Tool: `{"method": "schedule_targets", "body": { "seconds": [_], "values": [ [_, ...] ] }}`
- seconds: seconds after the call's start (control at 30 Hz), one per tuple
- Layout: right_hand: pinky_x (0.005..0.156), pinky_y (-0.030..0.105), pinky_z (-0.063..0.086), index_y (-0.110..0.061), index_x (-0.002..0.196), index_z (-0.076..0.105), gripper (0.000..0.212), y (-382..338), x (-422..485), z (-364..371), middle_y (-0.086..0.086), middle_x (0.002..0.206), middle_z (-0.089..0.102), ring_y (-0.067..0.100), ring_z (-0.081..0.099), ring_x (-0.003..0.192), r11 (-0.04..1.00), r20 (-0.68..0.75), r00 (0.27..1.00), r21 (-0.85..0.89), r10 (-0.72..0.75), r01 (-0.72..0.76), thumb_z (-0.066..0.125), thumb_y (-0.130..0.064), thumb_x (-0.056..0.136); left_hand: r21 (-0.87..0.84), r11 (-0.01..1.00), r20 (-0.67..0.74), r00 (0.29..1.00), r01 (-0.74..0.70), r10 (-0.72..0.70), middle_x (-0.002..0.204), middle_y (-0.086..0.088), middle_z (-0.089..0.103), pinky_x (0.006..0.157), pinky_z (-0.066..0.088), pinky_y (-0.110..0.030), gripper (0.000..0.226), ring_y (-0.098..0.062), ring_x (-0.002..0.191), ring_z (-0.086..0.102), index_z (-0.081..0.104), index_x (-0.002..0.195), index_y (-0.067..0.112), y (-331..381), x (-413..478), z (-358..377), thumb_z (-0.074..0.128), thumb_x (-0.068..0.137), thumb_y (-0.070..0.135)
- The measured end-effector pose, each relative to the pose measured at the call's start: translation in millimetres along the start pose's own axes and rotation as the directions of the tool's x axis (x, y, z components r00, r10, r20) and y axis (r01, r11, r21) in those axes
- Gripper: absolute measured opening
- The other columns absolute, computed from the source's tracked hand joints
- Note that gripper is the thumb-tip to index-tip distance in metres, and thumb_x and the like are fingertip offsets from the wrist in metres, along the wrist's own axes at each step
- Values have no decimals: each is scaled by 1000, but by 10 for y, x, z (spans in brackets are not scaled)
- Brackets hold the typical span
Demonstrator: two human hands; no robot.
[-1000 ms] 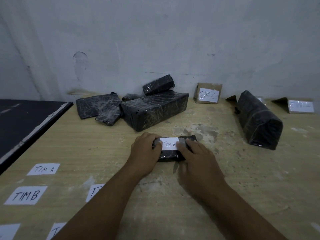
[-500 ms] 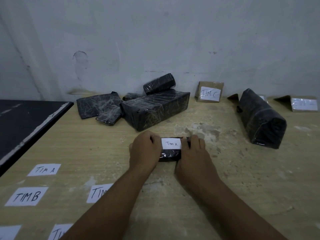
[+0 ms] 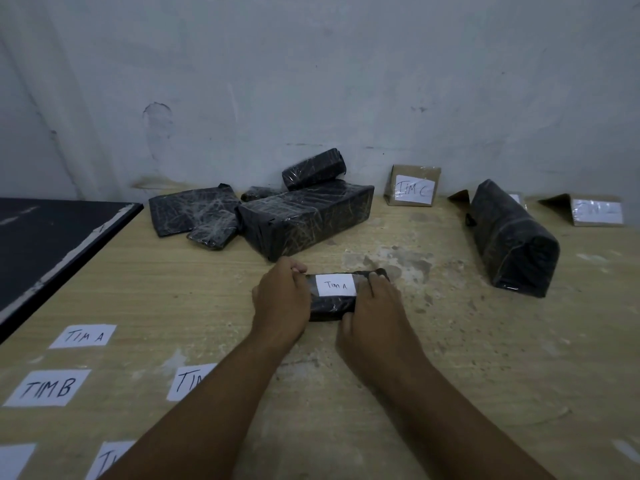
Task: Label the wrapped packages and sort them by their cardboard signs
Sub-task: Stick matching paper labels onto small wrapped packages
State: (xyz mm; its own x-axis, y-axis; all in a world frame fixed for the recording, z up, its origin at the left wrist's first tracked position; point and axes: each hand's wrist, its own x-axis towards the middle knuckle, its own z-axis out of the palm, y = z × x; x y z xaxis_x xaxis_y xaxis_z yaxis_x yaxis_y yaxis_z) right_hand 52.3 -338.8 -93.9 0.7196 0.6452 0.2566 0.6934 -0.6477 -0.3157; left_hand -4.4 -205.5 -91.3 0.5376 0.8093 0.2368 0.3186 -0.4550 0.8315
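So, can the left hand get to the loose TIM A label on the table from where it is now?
Probably yes. The left hand grips the small package, so it must let go first. The TIM A label lies flat to its left, with only bare table between them.

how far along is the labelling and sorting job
Early. Done: one long package lies by the right signs. In hand: both hands, left and right, hold a small package labelled TIM A. Left: sorting it, plus the unlabelled pile and spare labels.
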Motion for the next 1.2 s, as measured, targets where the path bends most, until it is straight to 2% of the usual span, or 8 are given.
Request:
{"method": "schedule_targets", "body": {
  "seconds": [0.2,0.43,0.7,0.83,0.93,1.07,1.13,1.2],
  "values": [
    [114,43,32,-16,157,21,71,168,88,-127,9,155,22,28,32,134,999,69,996,-5,52,-52,47,-19,91,123,990,17,998,-64,62,95,14,63,97,39,-39,14,-12,94,58,59,90,32,-5,-21,2,59,93,45],
    [96,33,45,-35,157,24,75,281,-1,-177,5,137,41,24,46,118,995,77,993,47,85,-88,49,-13,90,205,976,9,997,-72,72,104,8,66,94,33,-39,12,-19,101,58,60,95,28,28,-28,15,49,98,31],
    [108,37,35,-32,159,19,78,158,-56,-240,9,154,23,27,25,139,992,105,993,-118,61,-48,49,-19,88,236,965,33,993,-114,109,108,7,66,95,37,-41,12,-21,104,57,60,94,28,-18,22,38,49,98,30],
    [115,43,28,-26,157,25,71,110,71,-221,11,155,27,28,24,140,996,113,989,-25,91,-89,25,-35,87,125,969,127,972,-214,198,110,-1,64,94,46,-46,12,-23,104,58,65,102,21,-99,67,31,55,95,21],
    [115,46,28,-19,153,33,58,49,186,-170,13,153,32,29,29,138,983,68,987,98,147,-153,27,-44,101,66,968,262,940,-243,218,119,-3,58,97,46,-44,28,-21,110,54,63,118,17,-90,34,-44,56,92,26],
    [121,48,16,-21,157,23,73,27,296,-72,11,164,15,31,12,150,976,112,975,85,192,-202,30,-63,98,68,972,422,890,-224,175,132,-4,48,106,41,-38,69,-19,123,46,50,139,16,-8,-23,-162,49,76,44],
    [121,47,11,-26,158,19,72,89,370,-84,8,166,10,29,7,151,969,169,963,93,210,-228,31,-64,99,75,972,454,876,-221,164,135,-4,44,108,40,-37,78,-19,126,44,45,144,15,11,-32,-197,52,73,47],
    [120,47,14,-30,157,24,64,168,451,-99,7,162,17,29,17,148,963,171,959,110,226,-247,32,-60,100,66,972,471,866,-226,169,136,-3,43,108,38,-33,85,-17,127,42,43,146,16,6,-35,-217,54,70,52]
  ]
}}
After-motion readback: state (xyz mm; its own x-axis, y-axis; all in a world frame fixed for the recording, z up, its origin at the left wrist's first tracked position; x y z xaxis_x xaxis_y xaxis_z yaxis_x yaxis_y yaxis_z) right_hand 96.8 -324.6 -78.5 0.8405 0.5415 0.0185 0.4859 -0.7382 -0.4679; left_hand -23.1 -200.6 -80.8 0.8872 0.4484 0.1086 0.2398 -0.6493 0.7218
